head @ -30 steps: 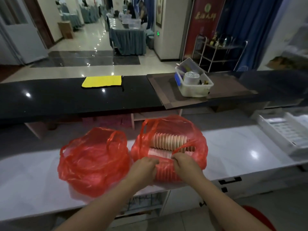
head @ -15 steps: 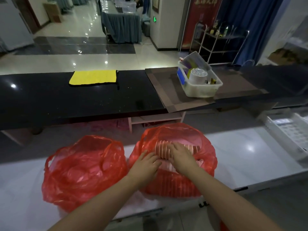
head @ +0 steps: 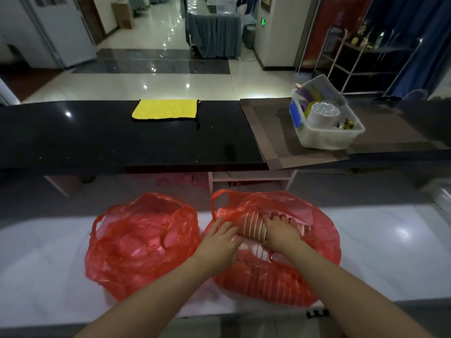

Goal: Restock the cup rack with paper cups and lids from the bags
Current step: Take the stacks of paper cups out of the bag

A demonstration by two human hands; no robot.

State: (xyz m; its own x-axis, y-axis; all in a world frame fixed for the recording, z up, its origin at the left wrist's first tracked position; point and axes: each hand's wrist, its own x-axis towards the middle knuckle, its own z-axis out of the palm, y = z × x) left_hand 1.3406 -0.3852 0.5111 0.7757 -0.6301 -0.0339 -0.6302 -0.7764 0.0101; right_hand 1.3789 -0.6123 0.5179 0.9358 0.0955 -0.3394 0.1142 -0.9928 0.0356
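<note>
Two red plastic bags sit on the white marble counter (head: 390, 242). The right bag (head: 314, 254) is open and holds stacks of paper cups lying on their sides. My right hand (head: 280, 230) grips the top cup stack (head: 252, 226) from above. My left hand (head: 219, 242) lies against the left end of that stack, at the bag's mouth, fingers curved around it. A second row of white cup rims (head: 256, 251) shows below the hands. The left bag (head: 141, 242) is crumpled and its contents are hidden. No cup rack is in view.
A raised black countertop (head: 97, 140) runs across behind the bags, with a yellow cloth (head: 166, 109) on it. On a brown mat (head: 273, 132) to the right stands a clear plastic bin (head: 327, 137) holding a lid stack and small items. A white tray edge shows at far right.
Both hands moved from the bag's front edge up into its mouth and took hold of the top cup stack. The camera came closer and tilted down.
</note>
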